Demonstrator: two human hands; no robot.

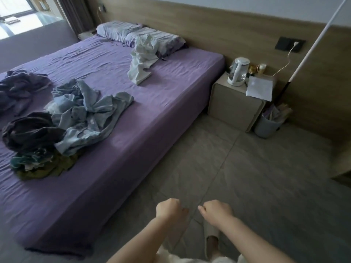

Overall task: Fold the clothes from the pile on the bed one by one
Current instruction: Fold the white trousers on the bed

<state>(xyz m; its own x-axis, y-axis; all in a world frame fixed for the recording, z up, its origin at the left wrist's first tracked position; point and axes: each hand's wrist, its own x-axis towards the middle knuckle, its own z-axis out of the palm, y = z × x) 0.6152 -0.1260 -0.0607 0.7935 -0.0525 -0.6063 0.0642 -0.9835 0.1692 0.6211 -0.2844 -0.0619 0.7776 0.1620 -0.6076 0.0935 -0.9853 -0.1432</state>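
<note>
Person stands on the floor [247,168] at the near corner of the bed [133,114], not yet at the clothes. Nothing on the bed looks folded; judged as the very start, with the first garment still to be chosen.

Pile [57,118] lies on the purple sheet toward the left of the view: a light blue garment [91,111] spread on top, a dark garment [32,130] bunched beside it, green and patterned pieces [41,164] underneath at the near edge. A second dark heap [19,88] sits just beyond. A pale garment [142,57] trails from the pillows [133,33], well apart from the pile.

Left hand [171,209] and right hand [216,211] are held out low in front of the body, forearms nearly parallel, knuckles up, close together but not touching. Each grip is a loose fist, fingers curled in, and neither has hold of anything.

Next move probably calls for stepping left toward the bed, opening both hands, and lifting a single piece, likely the blue one on top, clear of the tangle without dragging its neighbours along.
</note>
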